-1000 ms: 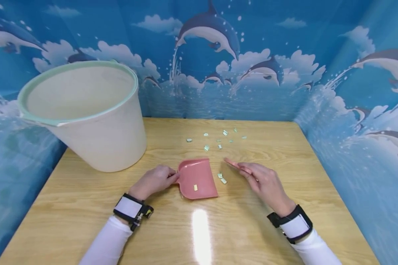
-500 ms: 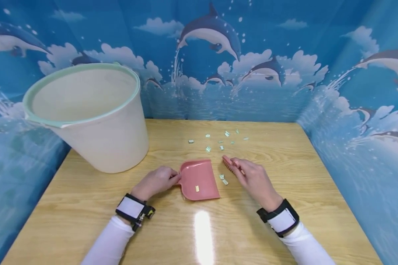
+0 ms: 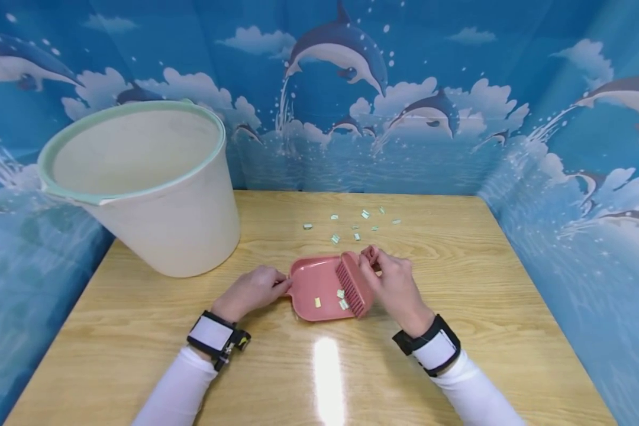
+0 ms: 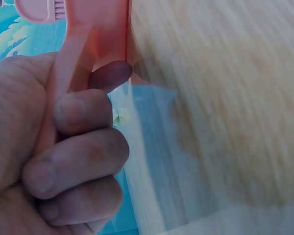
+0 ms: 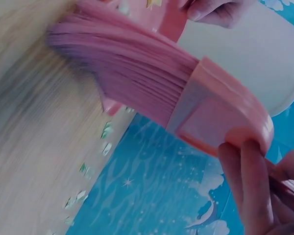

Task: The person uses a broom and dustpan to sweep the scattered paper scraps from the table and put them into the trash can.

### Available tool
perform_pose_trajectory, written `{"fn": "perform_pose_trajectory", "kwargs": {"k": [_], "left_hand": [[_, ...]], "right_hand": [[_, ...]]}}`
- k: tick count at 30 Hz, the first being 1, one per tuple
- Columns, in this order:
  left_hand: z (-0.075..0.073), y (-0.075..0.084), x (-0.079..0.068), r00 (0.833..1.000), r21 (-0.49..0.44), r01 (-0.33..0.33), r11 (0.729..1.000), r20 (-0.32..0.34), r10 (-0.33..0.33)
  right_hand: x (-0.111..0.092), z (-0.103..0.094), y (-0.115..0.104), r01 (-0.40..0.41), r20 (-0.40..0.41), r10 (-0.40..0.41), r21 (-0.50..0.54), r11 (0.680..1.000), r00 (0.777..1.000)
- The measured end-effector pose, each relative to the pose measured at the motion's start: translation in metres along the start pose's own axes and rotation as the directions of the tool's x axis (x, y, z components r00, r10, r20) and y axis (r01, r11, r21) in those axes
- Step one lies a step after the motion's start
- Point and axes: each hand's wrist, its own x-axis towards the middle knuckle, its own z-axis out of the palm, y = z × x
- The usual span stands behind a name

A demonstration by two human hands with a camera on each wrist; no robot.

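In the head view a pink dustpan point(image 3: 319, 278) lies flat on the table, its mouth to the right. My left hand point(image 3: 254, 292) grips its handle; the left wrist view shows the fingers point(image 4: 83, 152) curled round the handle point(image 4: 63, 93). My right hand point(image 3: 399, 287) holds a pink hand brush point(image 3: 358, 284) over the dustpan's mouth. Its bristles point(image 5: 127, 63) are bent in the right wrist view. Inside the dustpan are a yellow piece point(image 3: 317, 302) and small pale green pieces point(image 3: 343, 304) beside the bristles.
Several more pale green pieces point(image 3: 335, 239) lie scattered on the wooden table point(image 3: 458, 254) behind the dustpan. A large white bucket point(image 3: 186, 219) with a green rim stands at the left. Blue dolphin-print curtains point(image 3: 319, 148) enclose the back and sides.
My right hand has moved left with the brush, which has turned down onto the dustpan's mouth. Pale green pieces from beside the mouth are now inside the dustpan. My left hand stays about in place.
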Motion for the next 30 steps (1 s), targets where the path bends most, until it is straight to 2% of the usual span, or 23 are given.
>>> {"fn": "perform_pose_trajectory", "kwargs": {"k": [5,8,12,14,17,20,22,24,26,30], "left_hand": [[-0.001,0.002,0.000,1.000,-0.008,0.020,1.000,0.010,-0.020],[-0.002,0.002,0.000,1.000,-0.004,0.028,1.000,0.011,-0.028],[-0.004,0.004,-0.001,0.999,-0.007,0.032,0.999,0.016,-0.032],[-0.004,0.005,-0.002,0.999,-0.007,0.034,0.999,0.019,-0.034],[-0.005,0.006,-0.003,1.000,-0.010,0.024,1.000,0.021,-0.024],[-0.007,0.005,-0.004,1.000,-0.007,0.009,1.000,0.021,-0.009],[-0.007,0.005,-0.004,1.000,-0.005,0.007,1.000,0.019,-0.007],[-0.005,0.005,-0.004,1.000,0.001,0.008,1.000,0.015,-0.008],[-0.004,0.005,-0.004,1.000,0.003,0.009,1.000,0.011,-0.009],[-0.001,0.005,-0.004,1.000,0.009,0.014,1.000,0.006,-0.014]], "right_hand": [[0.007,0.006,-0.010,-0.033,-0.015,0.033,0.025,0.999,0.999],[0.010,0.008,-0.015,-0.013,-0.004,0.013,0.048,0.999,1.000],[0.010,0.011,-0.019,0.012,0.032,-0.016,0.131,0.991,0.999],[0.010,0.010,-0.019,-0.001,0.033,-0.005,0.187,0.982,0.999],[0.011,0.005,-0.015,-0.029,-0.028,0.038,0.275,0.961,0.999],[0.016,-0.006,-0.004,-0.019,-0.140,0.067,0.321,0.947,0.988],[0.020,-0.013,0.007,0.002,-0.195,0.057,0.292,0.957,0.979],[0.024,-0.019,0.021,0.033,-0.206,0.014,0.224,0.974,0.978],[0.026,-0.022,0.036,0.070,-0.167,-0.043,0.163,0.984,0.985],[0.025,-0.020,0.061,0.137,-0.003,-0.137,0.087,0.987,0.991]]}}
